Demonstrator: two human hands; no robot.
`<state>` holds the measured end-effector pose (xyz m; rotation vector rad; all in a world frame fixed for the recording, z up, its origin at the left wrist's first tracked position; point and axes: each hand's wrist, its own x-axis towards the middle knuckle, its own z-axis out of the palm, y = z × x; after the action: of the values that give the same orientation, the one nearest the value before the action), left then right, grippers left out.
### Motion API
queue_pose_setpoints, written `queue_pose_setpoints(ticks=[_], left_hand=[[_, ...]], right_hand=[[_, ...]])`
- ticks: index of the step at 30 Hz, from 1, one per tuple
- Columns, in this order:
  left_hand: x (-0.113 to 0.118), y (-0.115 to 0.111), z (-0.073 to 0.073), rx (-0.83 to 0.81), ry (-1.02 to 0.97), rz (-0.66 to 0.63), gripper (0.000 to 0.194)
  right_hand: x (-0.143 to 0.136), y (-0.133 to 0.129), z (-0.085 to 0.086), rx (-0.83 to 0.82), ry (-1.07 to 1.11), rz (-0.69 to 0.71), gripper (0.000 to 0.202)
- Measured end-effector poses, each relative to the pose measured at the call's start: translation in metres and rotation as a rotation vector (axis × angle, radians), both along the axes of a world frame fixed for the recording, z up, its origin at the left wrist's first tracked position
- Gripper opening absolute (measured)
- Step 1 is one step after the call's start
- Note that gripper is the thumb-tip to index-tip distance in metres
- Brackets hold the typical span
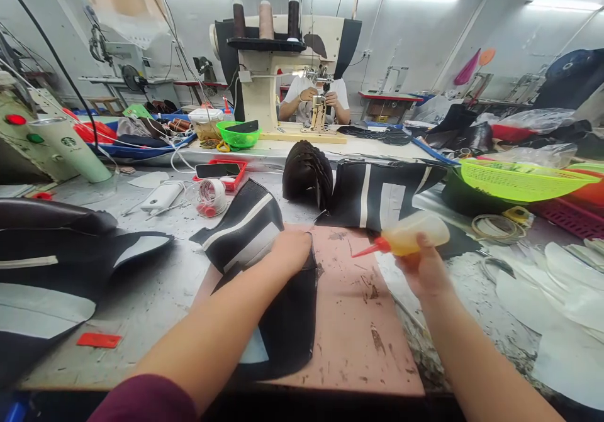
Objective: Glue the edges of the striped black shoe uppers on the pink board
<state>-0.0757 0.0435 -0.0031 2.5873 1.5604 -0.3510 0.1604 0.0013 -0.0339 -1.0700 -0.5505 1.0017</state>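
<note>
My left hand is closed on the edge of a black shoe-upper-like piece, which lies partly on a pink board and has light strips on it. What its fingertips do is hidden behind the hand. To the right, my right hand grips a squeeze bottle of yellowish liquid, its red nozzle pointing left above the board. Behind the board lie more black pieces with white strips, beside a dark stack of curved pieces.
At the left are black pieces, a red tag and a white power bank. A phone rests in a red tray. White sheets and a yellow-green basket are at the right. A person works at a machine opposite.
</note>
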Motion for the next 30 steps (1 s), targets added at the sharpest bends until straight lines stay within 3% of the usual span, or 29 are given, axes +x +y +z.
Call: queue_pose_setpoints(ticks=[4, 8, 12, 16, 23, 30], left_hand=[[0.006, 0.024, -0.004, -0.06, 0.002, 0.117, 0.052], [0.004, 0.04, -0.004, -0.139, -0.003, 0.138, 0.05], [0.001, 0.039, -0.003, -0.128, -0.026, 0.144, 0.053], [0.0, 0.036, -0.005, -0.117, -0.043, 0.139, 0.044], [0.006, 0.04, -0.013, 0.019, -0.101, 0.243, 0.025], [0.004, 0.033, -0.021, 0.096, -0.128, 0.167, 0.023]], right_hand=[[0.023, -0.023, 0.003, -0.023, 0.088, -0.093, 0.056], [0.034, -0.042, 0.004, -0.049, 0.131, -0.18, 0.049], [0.04, -0.049, -0.001, -0.025, 0.099, -0.164, 0.048], [0.038, -0.049, -0.003, -0.038, 0.125, -0.16, 0.049], [0.023, -0.047, -0.005, -0.049, 0.203, -0.136, 0.063], [0.009, -0.047, -0.003, -0.084, 0.22, -0.097, 0.067]])
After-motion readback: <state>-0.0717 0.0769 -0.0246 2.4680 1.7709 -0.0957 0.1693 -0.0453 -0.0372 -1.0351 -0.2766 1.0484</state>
